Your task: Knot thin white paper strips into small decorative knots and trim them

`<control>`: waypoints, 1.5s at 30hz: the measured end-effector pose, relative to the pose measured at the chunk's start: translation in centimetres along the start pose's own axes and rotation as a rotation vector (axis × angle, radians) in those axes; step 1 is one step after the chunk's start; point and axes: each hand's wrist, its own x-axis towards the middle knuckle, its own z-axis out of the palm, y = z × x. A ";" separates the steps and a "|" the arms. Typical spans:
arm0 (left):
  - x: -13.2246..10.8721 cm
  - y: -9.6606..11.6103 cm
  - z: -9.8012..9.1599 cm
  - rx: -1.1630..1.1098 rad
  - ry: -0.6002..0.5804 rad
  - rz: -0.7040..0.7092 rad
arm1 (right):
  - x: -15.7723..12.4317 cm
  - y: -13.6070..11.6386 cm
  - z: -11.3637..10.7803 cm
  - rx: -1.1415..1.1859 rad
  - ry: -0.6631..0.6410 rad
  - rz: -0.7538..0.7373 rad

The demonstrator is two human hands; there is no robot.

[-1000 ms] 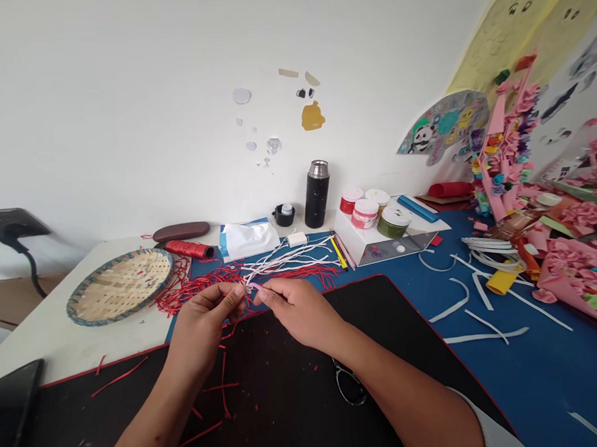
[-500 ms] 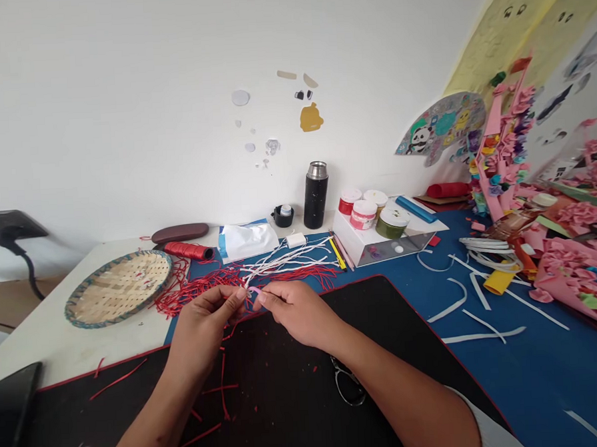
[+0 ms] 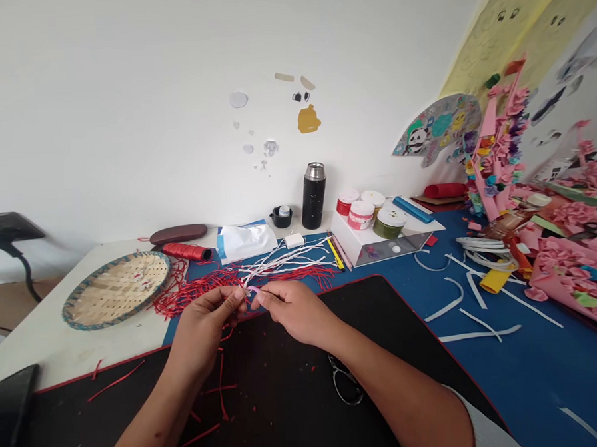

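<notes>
LH (image 3: 198,325), RH (image 3: 298,310) nr mat (image 3: 287,397) far edge; room btwn arms (image 3: 155,398).

Left hand (image 3: 196,325): the fingertips cover the gathered end of the white cords (image 3: 285,267), and how these join is too small to tell from here. Right hand (image 3: 298,310): the grip hides most of a purple tool (image 3: 253,289). Right forearm (image 3: 386,375): overlies part of a looped object (image 3: 335,383); glasses or scissors, undetermined. Black slab (image 3: 13,412) and plug (image 3: 8,229): cut off by the left edge. Sleeve (image 3: 489,427): cut off below. Yellow sheet (image 3: 487,50): cut off above. Pink flowers (image 3: 575,262): cut off at right.
</notes>
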 end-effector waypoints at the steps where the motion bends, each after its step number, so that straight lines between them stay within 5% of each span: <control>1: 0.0 0.1 0.1 -0.024 0.002 -0.009 | 0.0 -0.1 -0.1 0.000 0.003 -0.010; 14: -0.3 0.9 0.4 -0.173 0.003 -0.064 | -0.3 -0.2 -0.3 0.024 0.053 -0.089; 45: -0.2 0.5 -0.1 0.011 -0.006 0.034 | -0.7 -1.0 0.0 -0.241 0.090 -0.085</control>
